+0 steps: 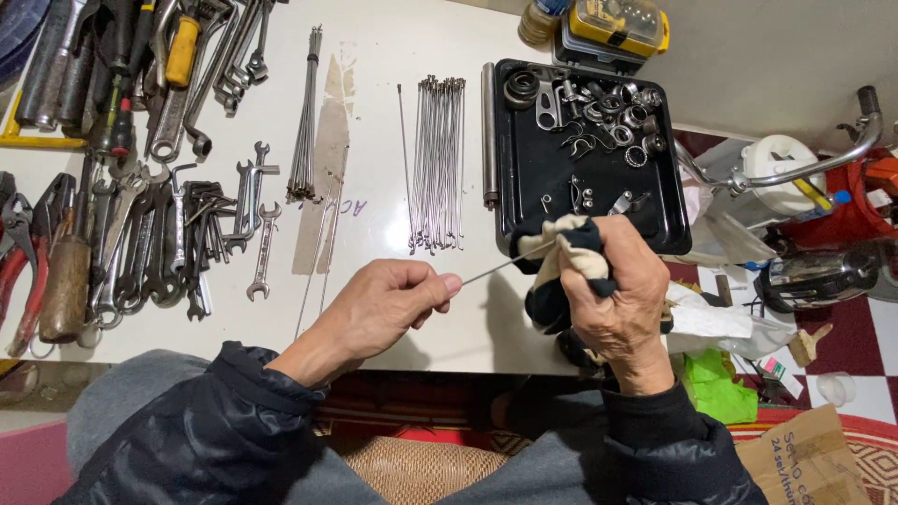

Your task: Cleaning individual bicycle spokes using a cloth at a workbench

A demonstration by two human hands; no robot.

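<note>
The left hand (388, 304) is pinching one end of a thin metal spoke (496, 268) between thumb and forefinger, fingers closed narrowly on it, while the right hand (613, 285) is gripping a dark and cream cloth (566, 262) bunched tightly around the spoke's other end. The spoke is hanging just above the front edge of the white worktop (393, 56), between the two hands, running slightly uphill toward the cloth. It looks light, stiff along its length yet springy enough to bend if pressed sideways, and smooth enough to slip through the fingers, so holding it near each end, as is happening here, seems the steady way. Just behind the right hand a black tray (510, 187) is holding rings, clips and small fittings; to its left a row of loose spokes (437, 159) is lying side by side, with a tighter bundle of spokes (304, 122) further left. Wrenches (187, 243) and pliers (28, 252) are crowding the left side. Beyond the worktop's right edge a chrome handlebar (804, 164) is showing above a red and white chequered floor (865, 346).
</note>
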